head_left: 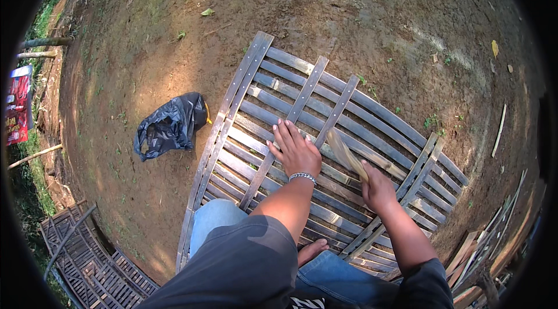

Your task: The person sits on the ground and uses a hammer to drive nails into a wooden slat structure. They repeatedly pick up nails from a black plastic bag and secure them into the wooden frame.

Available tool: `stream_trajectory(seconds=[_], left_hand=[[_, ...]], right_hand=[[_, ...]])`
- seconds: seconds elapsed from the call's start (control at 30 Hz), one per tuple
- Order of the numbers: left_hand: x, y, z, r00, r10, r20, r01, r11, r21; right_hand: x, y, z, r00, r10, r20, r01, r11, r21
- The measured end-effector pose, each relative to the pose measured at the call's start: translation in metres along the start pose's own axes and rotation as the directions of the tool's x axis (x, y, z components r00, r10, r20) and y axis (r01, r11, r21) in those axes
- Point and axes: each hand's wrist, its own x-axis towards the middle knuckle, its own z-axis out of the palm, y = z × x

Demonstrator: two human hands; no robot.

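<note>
- left hand (296, 152) lies palm down on the panel (325, 152), a lattice of bamboo slats flat on the dirt (325, 7); fingers apart and stretched out, holding nothing. likely pressing to keep the slats from shifting.
- fingertips of that hand straddle a cross batten (305, 97), which runs away from them toward the far edge of the panel.
- right hand (376, 188) has its fingers wrapped tight on the handle of a tool (346, 155); the tool is motion-blurred, its kind cannot be told. it angles up and left from the fist, its tip just beside the left hand's knuckles.
- grip at the handle's end probably gives swing reach.
- bracelet (303, 177) on the left wrist, behind the fingers.
- black bag (170, 126) on the dirt, well left of the left fingers, off the panel.
- a second panel (87, 257) lies far down-left.
</note>
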Motion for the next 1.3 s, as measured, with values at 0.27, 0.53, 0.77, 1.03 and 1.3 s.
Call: stream_trajectory(seconds=[0.27,0.53,0.77,1.03,1.3], left_hand=[[0.0,0.002,-0.002,1.0,-0.01,0.024,0.01,1.0,0.009],[-0.001,0.003,-0.007,0.996,-0.021,0.083,0.018,0.999,0.037],[-0.001,0.0,-0.004,0.997,-0.024,0.075,0.022,0.999,0.033],[-0.005,-0.002,-0.008,0.994,-0.026,0.109,0.022,0.999,0.044],[0.003,0.001,-0.004,0.995,-0.02,0.094,0.021,1.0,-0.016]], right_hand=[[-0.007,-0.005,-0.01,0.982,-0.142,-0.122,0.148,0.988,0.039],[-0.005,0.002,-0.007,0.959,-0.202,-0.196,0.223,0.971,0.089],[0.019,-0.015,-0.008,0.998,-0.055,-0.035,0.057,0.997,0.06],[0.008,-0.021,-0.004,0.999,-0.032,0.035,0.031,0.999,0.039],[0.014,-0.03,-0.015,0.979,0.144,0.144,-0.151,0.988,0.043]])
